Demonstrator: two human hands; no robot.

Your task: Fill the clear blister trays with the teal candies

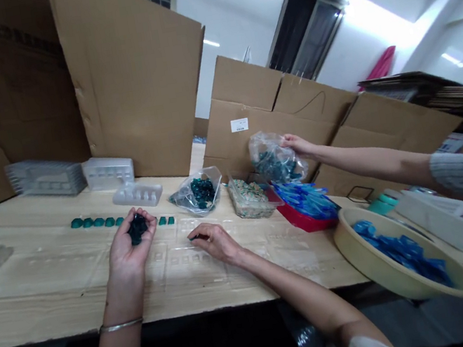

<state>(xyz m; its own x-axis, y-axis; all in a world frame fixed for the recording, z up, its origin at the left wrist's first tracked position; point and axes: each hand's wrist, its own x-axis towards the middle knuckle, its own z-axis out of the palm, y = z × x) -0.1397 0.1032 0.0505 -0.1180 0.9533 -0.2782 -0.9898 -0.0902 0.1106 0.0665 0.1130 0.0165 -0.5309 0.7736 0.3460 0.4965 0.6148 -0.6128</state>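
Observation:
My left hand [132, 237], palm up and cupped, carries a heap of dark green pieces [138, 229]. Between the thumb and fingertips of my right hand [216, 241] is one small dark piece [197, 236], held over a clear plastic tray [193, 265] with small hollows that lies on the table. Behind my left hand runs a row of green faceted pieces [98, 222], partly hidden by its fingers. Two more green pieces [166, 220] lie just right of that hand. An open clear bag [201, 191] of dark green pieces rests farther back.
A co-worker's hand [295, 144] holds up a plastic bag [276, 160] of green pieces. Below are a clear box [253, 196] of small pale pieces, a red tray [299, 218] of blue items and a yellow basin [361, 258]. Stacked clear trays [46, 178] stand back left, before cardboard [134, 71].

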